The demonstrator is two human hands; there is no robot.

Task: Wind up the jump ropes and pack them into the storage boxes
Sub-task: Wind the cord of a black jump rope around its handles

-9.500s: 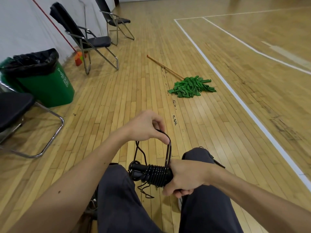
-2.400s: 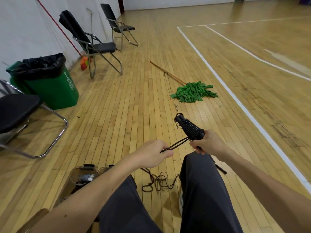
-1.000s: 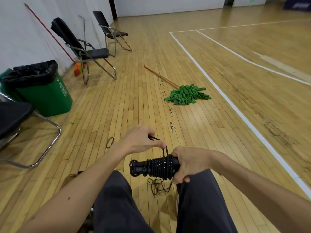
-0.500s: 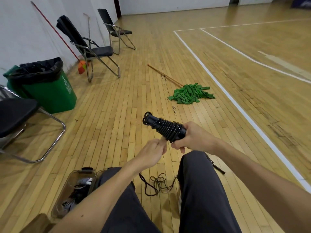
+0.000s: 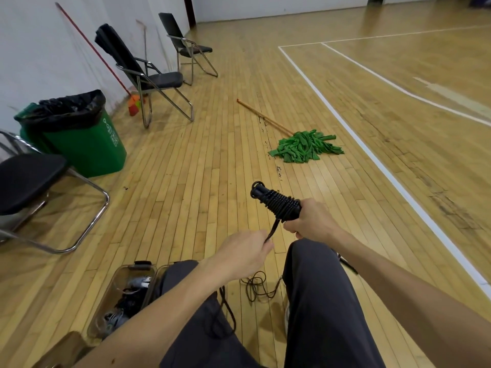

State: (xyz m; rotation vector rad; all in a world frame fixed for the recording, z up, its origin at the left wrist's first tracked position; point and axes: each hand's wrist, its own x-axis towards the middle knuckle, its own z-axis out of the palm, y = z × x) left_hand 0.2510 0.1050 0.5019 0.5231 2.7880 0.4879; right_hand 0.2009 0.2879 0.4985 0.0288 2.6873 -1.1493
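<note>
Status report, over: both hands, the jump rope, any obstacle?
Right hand grips wound jump rope bundle. Left hand pinches taut strand below it. Loose tail on floor, not yet wound. Storage box beside left leg; nothing in the way.

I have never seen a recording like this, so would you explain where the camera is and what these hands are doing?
There is no machine: a camera on a person's head looks down at their bare hands. The right hand grips a black jump rope, its cord wound round the handles. The left hand pinches the loose cord below that bundle; slack trails onto the floor between the legs. A clear storage box beside the left leg holds dark tangled items. Beyond are a green mop and bin.
</note>
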